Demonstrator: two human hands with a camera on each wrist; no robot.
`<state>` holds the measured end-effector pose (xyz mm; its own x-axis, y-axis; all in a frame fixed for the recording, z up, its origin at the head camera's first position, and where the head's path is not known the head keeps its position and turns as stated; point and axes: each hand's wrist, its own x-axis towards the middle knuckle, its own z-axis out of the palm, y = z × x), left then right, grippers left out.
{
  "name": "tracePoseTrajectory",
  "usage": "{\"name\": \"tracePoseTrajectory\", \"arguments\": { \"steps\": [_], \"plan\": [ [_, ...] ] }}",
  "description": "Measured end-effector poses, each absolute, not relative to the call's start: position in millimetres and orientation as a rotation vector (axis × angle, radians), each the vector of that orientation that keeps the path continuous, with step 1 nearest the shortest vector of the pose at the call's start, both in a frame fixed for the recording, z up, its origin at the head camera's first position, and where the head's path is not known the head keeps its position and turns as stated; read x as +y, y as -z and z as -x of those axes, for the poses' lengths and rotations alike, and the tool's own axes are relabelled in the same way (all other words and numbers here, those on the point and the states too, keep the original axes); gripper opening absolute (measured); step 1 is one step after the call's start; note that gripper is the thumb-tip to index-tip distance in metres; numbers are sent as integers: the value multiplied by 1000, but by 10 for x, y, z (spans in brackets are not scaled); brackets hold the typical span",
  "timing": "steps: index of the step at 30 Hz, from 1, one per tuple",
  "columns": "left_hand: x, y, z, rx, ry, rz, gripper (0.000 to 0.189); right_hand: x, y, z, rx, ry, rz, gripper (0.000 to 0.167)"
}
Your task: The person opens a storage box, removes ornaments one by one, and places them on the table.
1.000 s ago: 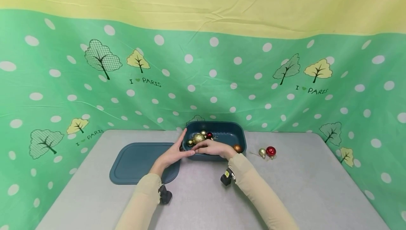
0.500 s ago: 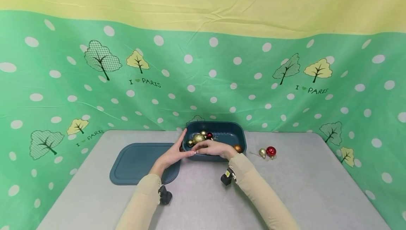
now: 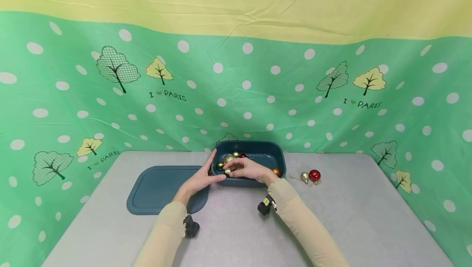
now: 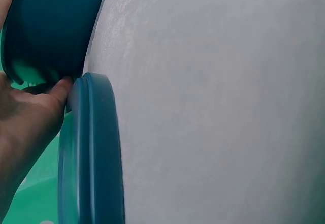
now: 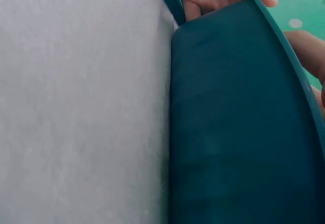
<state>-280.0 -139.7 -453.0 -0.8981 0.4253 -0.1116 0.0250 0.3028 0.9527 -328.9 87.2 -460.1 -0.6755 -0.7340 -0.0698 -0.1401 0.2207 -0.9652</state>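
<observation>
The dark blue storage box (image 3: 267,161) stands at the back of the table. My left hand (image 3: 200,177) holds its left end, thumb over the front-left rim and fingers along the outside. My right hand (image 3: 252,171) reaches over the front rim and pinches a small gold bauble (image 3: 227,171) just inside the box. Around it lie a gold bauble (image 3: 220,165), a glittery gold one (image 3: 228,159) partly covered by my fingers, a pale gold one (image 3: 236,154) and a dark red one (image 3: 242,156). An orange bauble (image 3: 275,171) sits in the right corner.
A flat blue lid (image 3: 162,189) lies left of the box, under my left wrist. Right of the box, a pale gold bauble (image 3: 304,176) and a red bauble (image 3: 315,175) rest on the grey table (image 3: 236,234). A green dotted cloth (image 3: 258,95) hangs behind.
My right hand has risen slightly, and the small gold bauble now shows between its fingertips. My left hand stays on the box. The other baubles look unmoved.
</observation>
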Motion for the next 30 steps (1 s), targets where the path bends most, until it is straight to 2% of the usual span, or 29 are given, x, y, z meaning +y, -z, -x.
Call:
{"name": "tracePoseTrajectory", "arguments": {
  "steps": [16, 30],
  "plan": [
    [-1394, 4514, 2793, 2250, -1605, -399, 99, 1106, 4395, 3202, 2175, 1653, 787, 38],
    [-1402, 4526, 2811, 2261, -1589, -414, 98, 1578, 4339, 3080, 2396, 1530, 793, 32]
  ]
}}
